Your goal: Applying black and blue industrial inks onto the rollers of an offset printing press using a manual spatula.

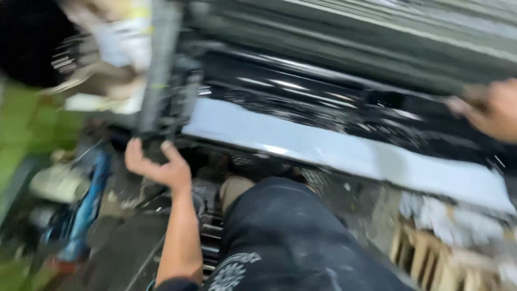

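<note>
Cluttered, blurred workshop floor lies below a long glossy black panel (323, 102). Left hand (159, 164), open and cupped, reaches under its end; right hand (493, 110) seems to grip the far end, though blur hides how. Judging by this, positioning is under way, and next the left needs firm hold.

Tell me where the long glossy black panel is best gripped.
Probably at its two ends: the black panel is long and lies crosswise. The right hand is already at the far right end; the left hand, open, sits under the left end, so come from below there.
</note>
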